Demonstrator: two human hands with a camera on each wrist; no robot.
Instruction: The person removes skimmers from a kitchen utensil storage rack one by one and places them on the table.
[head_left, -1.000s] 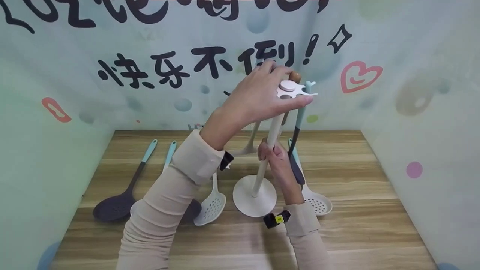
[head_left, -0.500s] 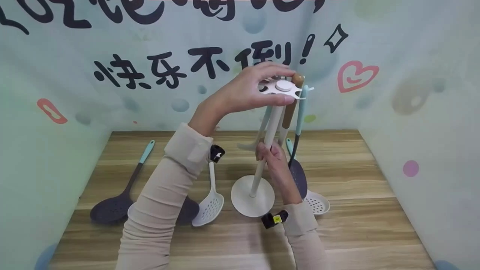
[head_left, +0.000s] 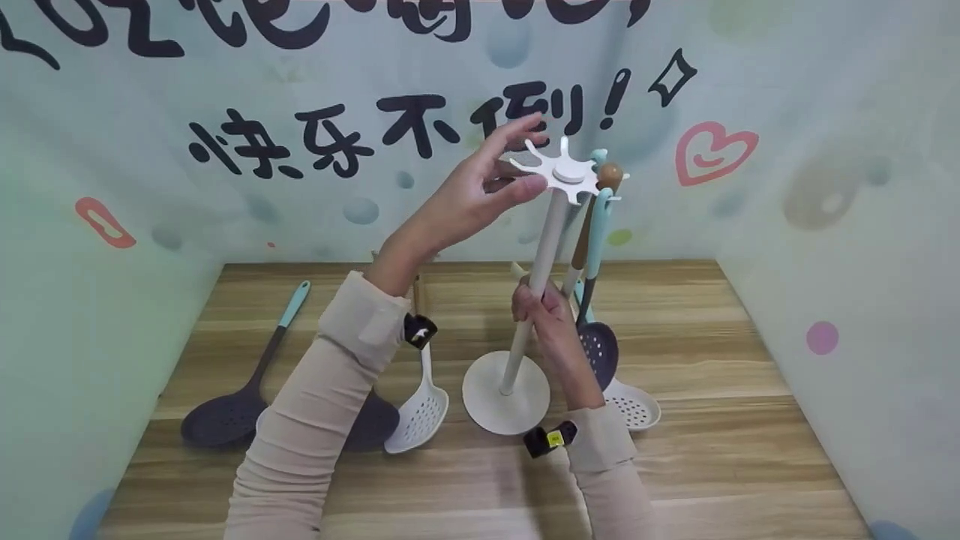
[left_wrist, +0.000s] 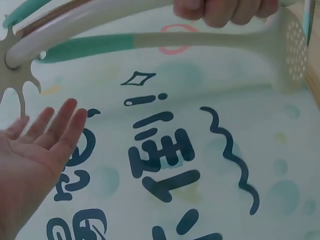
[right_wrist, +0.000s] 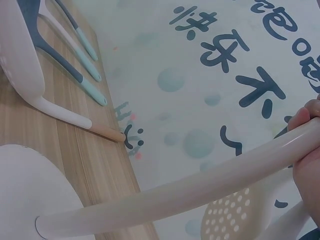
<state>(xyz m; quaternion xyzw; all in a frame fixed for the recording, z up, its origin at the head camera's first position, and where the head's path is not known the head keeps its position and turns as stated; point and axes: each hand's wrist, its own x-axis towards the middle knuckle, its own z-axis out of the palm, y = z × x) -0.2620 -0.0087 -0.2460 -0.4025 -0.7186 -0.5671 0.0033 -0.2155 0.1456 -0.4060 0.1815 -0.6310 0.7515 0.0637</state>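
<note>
Right hand grips the white pole at frame right; pole runs to round base on wood table. Wood-handled white utensil lies near base, three teal-handled utensils past it. Perforated head (cream, partly hidden) shows behind pole. Lettered backdrop behind.

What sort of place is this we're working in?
Probably a staged booth rather than a working kitchen: a wood-grain table sits against a backdrop printed with large lettering, and kitchen utensils lie on either side of a white utensil stand.
</note>
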